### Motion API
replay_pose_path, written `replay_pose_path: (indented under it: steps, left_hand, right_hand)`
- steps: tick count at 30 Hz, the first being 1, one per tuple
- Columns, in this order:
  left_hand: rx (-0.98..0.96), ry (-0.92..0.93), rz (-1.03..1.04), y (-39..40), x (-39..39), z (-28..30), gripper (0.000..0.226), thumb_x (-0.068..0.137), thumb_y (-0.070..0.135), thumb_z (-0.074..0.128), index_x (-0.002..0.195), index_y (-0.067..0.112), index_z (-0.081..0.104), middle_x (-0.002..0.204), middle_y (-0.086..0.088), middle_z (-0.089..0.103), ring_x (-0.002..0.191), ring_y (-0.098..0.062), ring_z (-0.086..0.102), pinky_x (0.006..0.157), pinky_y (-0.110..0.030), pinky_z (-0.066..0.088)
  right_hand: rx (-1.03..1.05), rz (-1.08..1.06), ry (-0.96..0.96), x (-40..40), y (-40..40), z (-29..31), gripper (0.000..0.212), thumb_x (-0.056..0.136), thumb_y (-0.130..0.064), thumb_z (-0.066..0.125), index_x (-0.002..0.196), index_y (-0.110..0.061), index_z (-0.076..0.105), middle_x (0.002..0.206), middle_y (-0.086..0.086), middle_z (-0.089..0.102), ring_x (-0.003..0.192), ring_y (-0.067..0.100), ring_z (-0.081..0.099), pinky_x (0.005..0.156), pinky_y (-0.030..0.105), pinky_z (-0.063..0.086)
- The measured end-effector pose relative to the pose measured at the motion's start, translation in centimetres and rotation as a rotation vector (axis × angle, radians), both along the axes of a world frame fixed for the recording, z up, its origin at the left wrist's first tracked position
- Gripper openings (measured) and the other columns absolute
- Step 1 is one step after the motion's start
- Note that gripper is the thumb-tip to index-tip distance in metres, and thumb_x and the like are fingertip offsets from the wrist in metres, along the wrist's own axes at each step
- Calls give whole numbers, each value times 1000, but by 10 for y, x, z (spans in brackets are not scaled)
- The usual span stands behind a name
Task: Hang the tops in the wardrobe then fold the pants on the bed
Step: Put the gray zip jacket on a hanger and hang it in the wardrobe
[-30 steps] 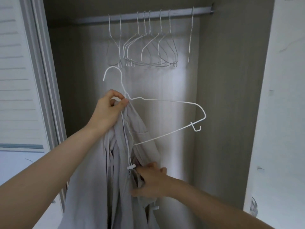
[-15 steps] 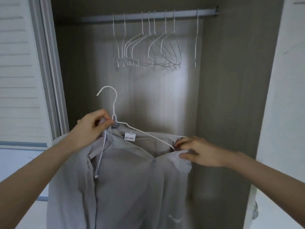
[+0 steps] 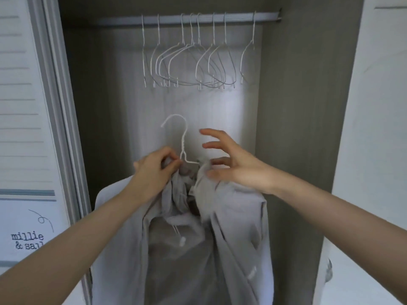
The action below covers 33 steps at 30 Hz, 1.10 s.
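Since a moment ago my right hand [image 3: 237, 166] has let go of the shoulder and come in beside the collar, fingers spread and loose. My left hand [image 3: 154, 170] pinches the white wire hanger [image 3: 182, 148] at its neck, low centre of frame. On it the grey top [image 3: 231, 227] droops, well below the rail [image 3: 220, 18] of empty hangers [image 3: 193, 64].

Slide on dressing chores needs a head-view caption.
Left hand pinches grey top at hanger neck; open right hand hovers beside it.

left hand [image 3: 155, 172] fingers pinched; right hand [image 3: 237, 166] fingers spread, loose
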<state>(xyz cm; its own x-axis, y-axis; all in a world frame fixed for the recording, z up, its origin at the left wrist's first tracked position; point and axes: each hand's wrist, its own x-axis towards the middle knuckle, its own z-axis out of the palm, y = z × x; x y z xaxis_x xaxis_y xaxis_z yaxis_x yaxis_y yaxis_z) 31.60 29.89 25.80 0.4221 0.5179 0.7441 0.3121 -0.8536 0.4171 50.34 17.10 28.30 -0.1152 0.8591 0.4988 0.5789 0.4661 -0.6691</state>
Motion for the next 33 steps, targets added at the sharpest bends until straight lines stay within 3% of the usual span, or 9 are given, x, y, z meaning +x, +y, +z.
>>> replay_pose_path:
  steps: [2, 5, 7, 11, 16, 22, 26, 30, 33]
  left_hand:
    - [-60, -97, -97, 6, -7, 6, 14, 91, 16, 65, 80, 10, 61, 70, -19, 54, 64, -17, 47, 70, -37, 40]
    - [-94, -196, -174, 15, -15, 11, 11, 91, 9, 65, 81, 4, 62, 75, -26, 56, 65, -27, 49, 67, -37, 41]
    - [-100, -227, -168, 21, -18, 13, 10, 90, 10, 66, 81, 8, 63, 73, -17, 58, 66, -23, 52, 68, -35, 43]
    - [-87, -242, -177, 25, -21, 19, 17, 90, 9, 66, 75, 14, 62, 67, -5, 54, 64, -13, 48, 64, -27, 39]
    - [-24, -150, -197, 6, -5, 29, 14, 91, 10, 65, 83, 0, 62, 71, -25, 51, 62, -19, 41, 61, -27, 34]
    - [43, -44, -186, 23, -26, 39, 13, 94, 19, 62, 96, 7, 66, 84, -20, 61, 75, -31, 54, 73, -36, 45]
    - [-55, -32, -188, 47, -45, 40, 15, 96, 22, 58, 96, 12, 69, 88, -25, 63, 84, -43, 59, 82, -54, 47]
    - [-182, -122, -210, 57, -38, 38, 12, 94, 16, 60, 93, 9, 70, 90, -24, 68, 84, -36, 64, 79, -42, 49]
    - [-220, -59, -212, 65, -34, 38, 16, 94, 15, 60, 97, 2, 69, 92, -26, 67, 91, -45, 61, 86, -50, 50]
  right_hand:
    - [7, -33, 109, 10, -6, 4, 76, 79, -1, 69, 135, -43, 38, 136, -1, 44, 121, 12, 54, 96, 22, 48]
    - [0, -466, -325, 26, -8, 6, 48, 84, -17, 72, 127, -19, 52, 121, 4, 56, 105, 15, 54, 75, 10, 42]
    - [-47, -654, -543, 39, -6, -1, 29, 90, -35, 64, 98, -7, 62, 90, 7, 63, 81, 20, 56, 64, 25, 40]
    - [30, -534, -433, 45, -10, 1, 41, 97, -28, 53, 63, -9, 40, 58, 0, 35, 55, 12, 29, 54, 27, 27]
    - [33, -408, -450, 23, -2, 8, 41, 99, -22, 49, 64, -11, 34, 61, 0, 31, 58, 11, 27, 54, 26, 26]
    - [160, -408, -190, 27, -17, 18, 42, 99, -21, 51, 70, 9, 42, 68, 7, 35, 64, 11, 33, 59, 27, 28]
    - [95, -396, 39, 42, -29, 23, 47, 95, -32, 55, 74, 9, 55, 69, 7, 46, 67, 12, 42, 63, 26, 33]
    - [-43, -450, -115, 52, -37, 27, 36, 97, -21, 53, 79, 9, 62, 66, 13, 53, 69, 9, 46, 67, 24, 38]
    - [-124, -469, -116, 53, -47, 26, 36, 99, -18, 50, 70, 4, 48, 69, 8, 37, 68, 17, 34, 64, 29, 28]
